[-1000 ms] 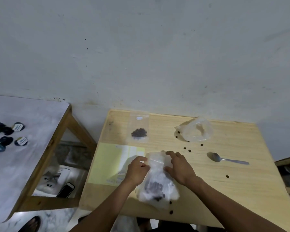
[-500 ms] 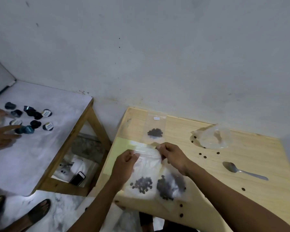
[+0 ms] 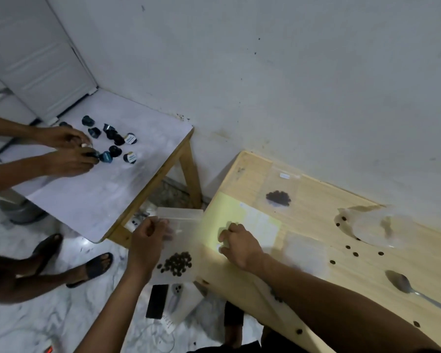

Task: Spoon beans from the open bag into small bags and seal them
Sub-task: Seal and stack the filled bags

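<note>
My left hand (image 3: 148, 238) has swung a filled small bag (image 3: 176, 248) off the table's (image 3: 367, 289) left edge, pinching its top. My right hand (image 3: 239, 244), loosely curled and empty, has let go. Sealing looks done; the spoon (image 3: 407, 286) waits right.

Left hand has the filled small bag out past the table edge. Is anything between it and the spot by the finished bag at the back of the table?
Only the right hand, resting on the yellow sheet, lies near that path. The left hand grips the small bag beyond the table edge; the wood beside the finished bag looks bare.
</note>
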